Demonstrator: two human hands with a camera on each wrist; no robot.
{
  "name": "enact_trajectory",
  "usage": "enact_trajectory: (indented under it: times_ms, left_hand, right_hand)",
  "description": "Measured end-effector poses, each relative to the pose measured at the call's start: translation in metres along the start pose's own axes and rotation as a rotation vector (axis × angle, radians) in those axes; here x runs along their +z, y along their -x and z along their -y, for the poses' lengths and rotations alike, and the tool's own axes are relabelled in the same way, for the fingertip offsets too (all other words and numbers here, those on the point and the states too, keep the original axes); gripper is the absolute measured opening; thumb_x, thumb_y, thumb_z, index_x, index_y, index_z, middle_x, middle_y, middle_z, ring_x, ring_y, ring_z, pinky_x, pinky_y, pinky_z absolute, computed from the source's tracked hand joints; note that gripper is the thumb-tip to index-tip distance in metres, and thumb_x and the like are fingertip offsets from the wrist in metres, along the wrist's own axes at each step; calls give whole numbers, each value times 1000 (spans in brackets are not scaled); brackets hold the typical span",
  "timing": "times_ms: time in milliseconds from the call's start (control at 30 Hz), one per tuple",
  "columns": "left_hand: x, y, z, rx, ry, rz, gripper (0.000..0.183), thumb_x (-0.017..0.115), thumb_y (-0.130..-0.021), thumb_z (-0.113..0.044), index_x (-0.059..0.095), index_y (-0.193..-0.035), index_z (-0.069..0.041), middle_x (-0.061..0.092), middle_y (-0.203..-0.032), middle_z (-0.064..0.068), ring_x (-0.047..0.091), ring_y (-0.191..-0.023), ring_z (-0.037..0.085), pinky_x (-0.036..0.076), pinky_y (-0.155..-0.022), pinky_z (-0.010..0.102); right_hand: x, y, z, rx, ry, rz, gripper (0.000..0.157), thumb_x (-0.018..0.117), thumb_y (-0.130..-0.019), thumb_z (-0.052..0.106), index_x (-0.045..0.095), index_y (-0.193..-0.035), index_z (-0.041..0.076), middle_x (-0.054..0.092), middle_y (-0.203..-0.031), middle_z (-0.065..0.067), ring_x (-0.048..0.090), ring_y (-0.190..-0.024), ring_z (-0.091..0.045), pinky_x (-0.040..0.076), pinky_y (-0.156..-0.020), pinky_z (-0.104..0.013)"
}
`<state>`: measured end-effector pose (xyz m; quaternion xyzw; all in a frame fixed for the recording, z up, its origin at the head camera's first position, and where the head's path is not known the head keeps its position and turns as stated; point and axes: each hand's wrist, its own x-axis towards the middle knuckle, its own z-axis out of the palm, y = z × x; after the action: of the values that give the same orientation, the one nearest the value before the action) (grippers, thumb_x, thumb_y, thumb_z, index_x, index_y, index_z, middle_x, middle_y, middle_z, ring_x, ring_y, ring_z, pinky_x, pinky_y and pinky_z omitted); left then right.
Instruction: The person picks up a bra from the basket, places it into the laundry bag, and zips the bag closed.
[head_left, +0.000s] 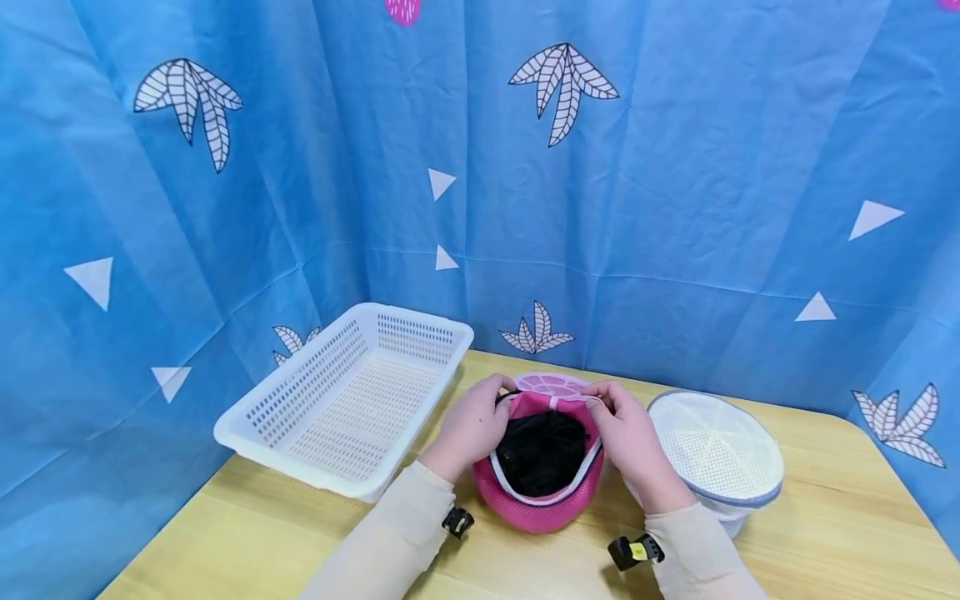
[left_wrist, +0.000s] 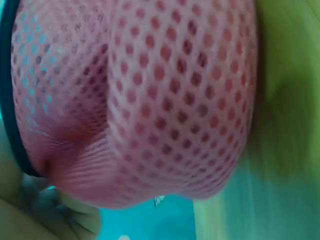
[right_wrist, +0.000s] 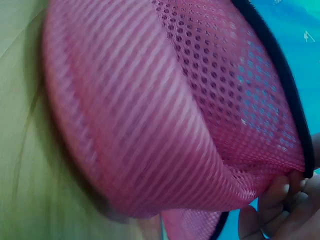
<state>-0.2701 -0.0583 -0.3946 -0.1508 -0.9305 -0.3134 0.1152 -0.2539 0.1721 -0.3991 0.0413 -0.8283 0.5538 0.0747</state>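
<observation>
A pink mesh laundry bag (head_left: 534,515) stands on the table with its mouth open. Black cloth-like stuff (head_left: 543,454) lies inside; its kind cannot be made out. Behind the mouth shows a flap (head_left: 551,383) with a citrus-slice print. My left hand (head_left: 471,423) pinches the bag's rim at the far left, and my right hand (head_left: 632,433) pinches it at the far right. Both wrist views are filled mostly by the mesh side (left_wrist: 185,100), with dark edging along the rim. Fingers (right_wrist: 275,205) of the right hand grip that edge in the right wrist view.
To the left is a white plastic basket (head_left: 390,329) with slotted walls. A white mesh bag (head_left: 716,442) with grey trim stands close by my right forearm. Behind the wooden table (head_left: 840,517) hangs a blue patterned curtain (head_left: 675,208).
</observation>
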Motion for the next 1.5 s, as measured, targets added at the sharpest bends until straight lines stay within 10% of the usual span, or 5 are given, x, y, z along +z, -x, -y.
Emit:
enact_trajectory:
  times_ms: [200,533,967,1333,1500]
  left_hand:
    - [-8,-1,-7,-42,368,-91,23,52,-94,-16,55,-117,-18,54,-82,-2,51,-73,14,44,-70,31]
    - [-19,3,-12,86,100,-123,45,51,-82,6,56,-120,-17,48,-115,0,53,-94,12,47,-82,31]
    - [-27,-4,-3,-199,956,-107,44,52,-80,12,54,-116,-13,52,-117,14,55,-101,26,49,-60,31]
    - [-16,-11,3,-318,1358,-83,39,43,-84,15,42,-121,1,34,-133,17,53,-108,25,46,-66,25]
    - [-1,-10,5,-324,1338,-67,36,42,-83,15,45,-115,1,43,-122,16,58,-100,25,48,-67,25]
  right_hand:
    - [-4,4,12,-27,-71,-71,21,54,-95,29,56,-112,16,44,-80,-10,43,-69,-19,39,-60,-29]
    - [-22,3,16,-150,161,-125,19,58,-92,21,56,-110,15,45,-74,-7,42,-56,-18,38,-51,-30]
    - [-44,-1,15,-30,119,16,25,59,-91,17,53,-115,12,53,-108,-10,50,-76,-25,44,-65,-34]
    - [-49,0,12,-55,128,119,20,52,-93,10,55,-113,10,54,-100,-10,50,-87,-24,45,-70,-33]
    - [-43,-1,10,-134,224,211,20,50,-93,7,58,-111,13,56,-90,-6,52,-83,-21,42,-73,-36]
